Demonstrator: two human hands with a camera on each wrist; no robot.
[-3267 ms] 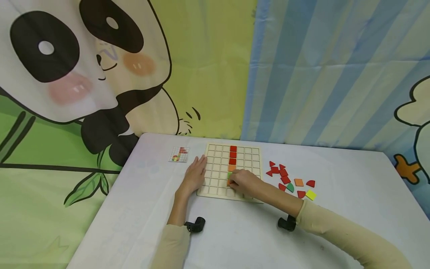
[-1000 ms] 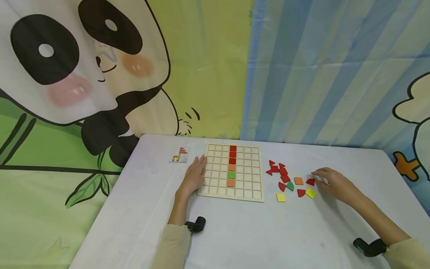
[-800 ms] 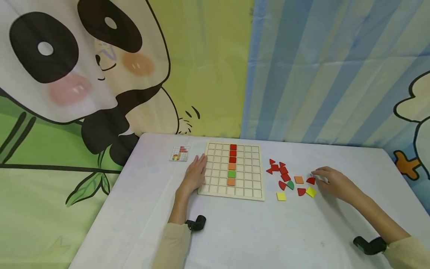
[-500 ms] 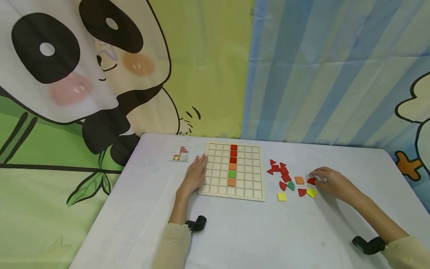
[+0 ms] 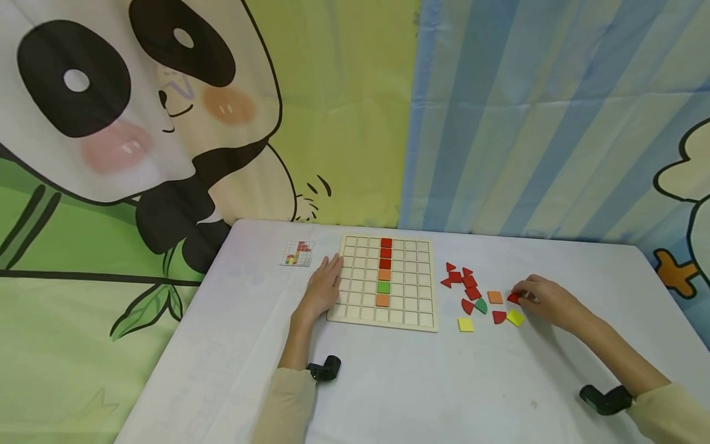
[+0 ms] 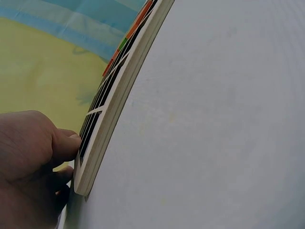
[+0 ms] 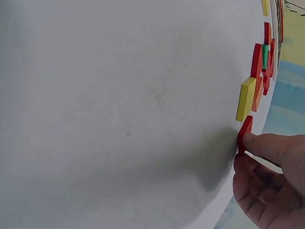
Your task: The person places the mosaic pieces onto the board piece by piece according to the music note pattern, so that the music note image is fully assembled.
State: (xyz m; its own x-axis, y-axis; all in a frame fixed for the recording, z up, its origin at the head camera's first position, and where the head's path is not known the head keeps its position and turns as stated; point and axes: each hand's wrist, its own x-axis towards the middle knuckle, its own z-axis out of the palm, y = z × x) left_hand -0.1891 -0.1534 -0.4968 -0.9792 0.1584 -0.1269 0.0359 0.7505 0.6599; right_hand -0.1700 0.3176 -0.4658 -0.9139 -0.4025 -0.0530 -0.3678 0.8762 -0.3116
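Note:
My right hand (image 5: 546, 301) is at the far right of the loose pieces, pinching a red quarter-circle tile (image 5: 513, 298) between thumb and fingers. In the right wrist view the thumb presses on this red tile (image 7: 244, 129), which is tilted at the table surface. My left hand (image 5: 323, 287) rests along the left edge of a wooden grid board (image 5: 407, 327). The left wrist view has its thumb touching the board's rim (image 6: 102, 148). One column of the board holds red, orange and green (image 5: 383, 287) square tiles.
Red triangles, red squares (image 5: 469, 282) and a green quarter-circle (image 5: 481, 306) lie right of the board. An orange square (image 5: 495, 297), yellow squares (image 5: 466, 325) and other red quarter-circles lie nearer my right hand. A small pattern card (image 5: 297, 253) lies left of the board.
My right hand has left the board's lower orange tile and moved right to the loose pieces. Its fingers have just closed on the red quarter-circle tile. My left hand stays put.

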